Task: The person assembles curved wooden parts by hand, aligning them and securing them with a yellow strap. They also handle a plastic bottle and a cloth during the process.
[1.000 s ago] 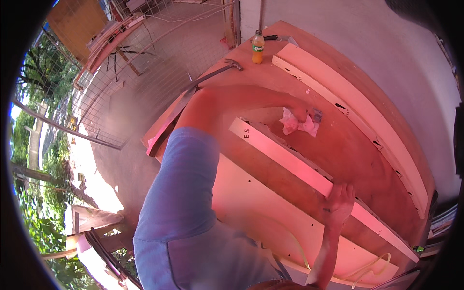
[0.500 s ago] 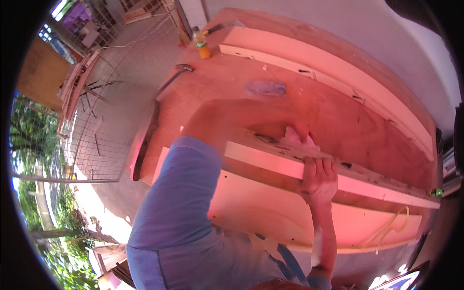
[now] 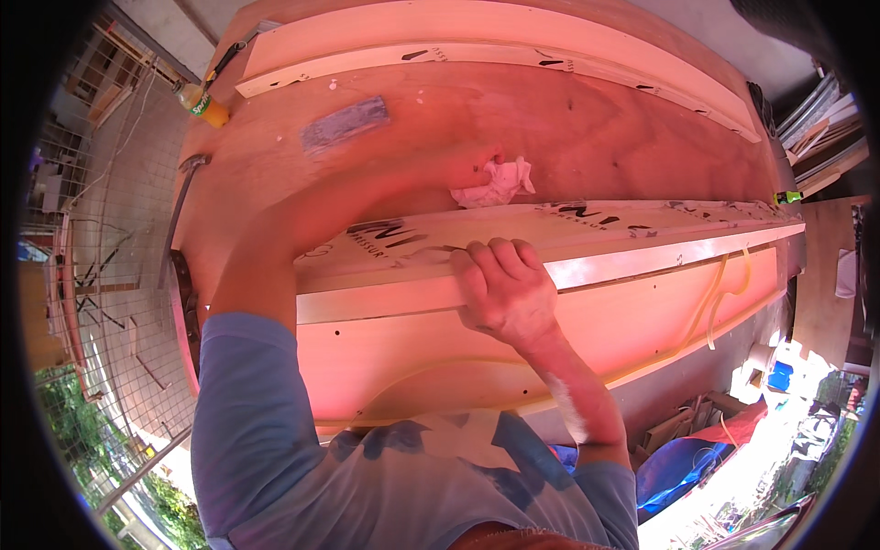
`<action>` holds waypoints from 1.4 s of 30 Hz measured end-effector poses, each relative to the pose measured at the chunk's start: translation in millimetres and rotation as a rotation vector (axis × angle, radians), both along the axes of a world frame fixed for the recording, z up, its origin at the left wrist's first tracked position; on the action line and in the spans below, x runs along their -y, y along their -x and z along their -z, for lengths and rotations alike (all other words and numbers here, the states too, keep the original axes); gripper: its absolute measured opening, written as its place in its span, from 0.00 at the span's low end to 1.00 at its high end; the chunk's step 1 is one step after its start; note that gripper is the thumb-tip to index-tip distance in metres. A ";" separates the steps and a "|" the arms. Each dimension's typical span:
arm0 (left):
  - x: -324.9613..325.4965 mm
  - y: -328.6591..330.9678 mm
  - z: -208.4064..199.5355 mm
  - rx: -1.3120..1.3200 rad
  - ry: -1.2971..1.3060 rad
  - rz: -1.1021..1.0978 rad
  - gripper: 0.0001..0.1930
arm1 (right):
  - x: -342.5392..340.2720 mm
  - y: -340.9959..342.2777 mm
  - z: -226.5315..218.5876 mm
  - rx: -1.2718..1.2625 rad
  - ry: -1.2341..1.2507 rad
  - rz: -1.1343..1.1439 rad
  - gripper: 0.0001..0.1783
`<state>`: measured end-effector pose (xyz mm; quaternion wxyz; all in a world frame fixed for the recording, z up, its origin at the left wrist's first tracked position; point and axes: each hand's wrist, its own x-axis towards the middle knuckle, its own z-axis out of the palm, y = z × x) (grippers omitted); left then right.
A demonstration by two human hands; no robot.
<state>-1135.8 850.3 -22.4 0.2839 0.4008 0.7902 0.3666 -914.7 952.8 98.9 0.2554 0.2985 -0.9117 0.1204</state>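
Note:
A crumpled white cloth (image 3: 506, 181) is pinched in my left hand (image 3: 481, 163), just beyond a long pale board (image 3: 623, 216). My left forearm reaches across the board's left part. Printed protective film covers the board's broad face. My right hand (image 3: 510, 286) is closed over the near edge of this board, its knuckles on top; the thumb is hidden. Below it, nearer to me, lies a wide pale panel (image 3: 412, 357) with small dark holes. A loose yellowish strip (image 3: 717, 302) curls over the panel's right part.
More long pale boards (image 3: 495, 57) lie along the worktable's (image 3: 632, 137) far side. A grey rectangular block (image 3: 345, 124), a claw hammer (image 3: 183, 197) and a bottle of orange drink (image 3: 202, 105) are toward the left. Wire mesh (image 3: 119, 321) stands beyond the left edge.
The view has swung right. The long board is now tilted so that its printed face shows more. My left hand with the cloth is now farther beyond the board's edge; my right hand still grips the board.

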 end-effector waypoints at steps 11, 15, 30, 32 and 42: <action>4.3 -3.1 18.3 -0.386 -0.154 0.152 0.14 | -0.5 5.3 -1.7 -0.061 0.020 -0.026 0.19; -3.5 -0.1 23.2 -0.205 -0.074 0.403 0.18 | 0.2 3.9 -3.7 -0.049 0.009 -0.019 0.18; 78.5 7.9 -172.2 0.143 0.499 -0.077 0.25 | 1.0 87.1 -21.5 0.244 -0.078 -0.018 0.27; 111.2 0.4 -201.4 0.096 0.571 -0.123 0.34 | 1.8 79.4 -23.1 0.262 -0.108 0.007 0.28; 250.2 -125.2 -183.5 -0.125 0.301 -0.477 0.37 | -1.3 66.1 -20.0 0.209 -0.008 -0.024 0.39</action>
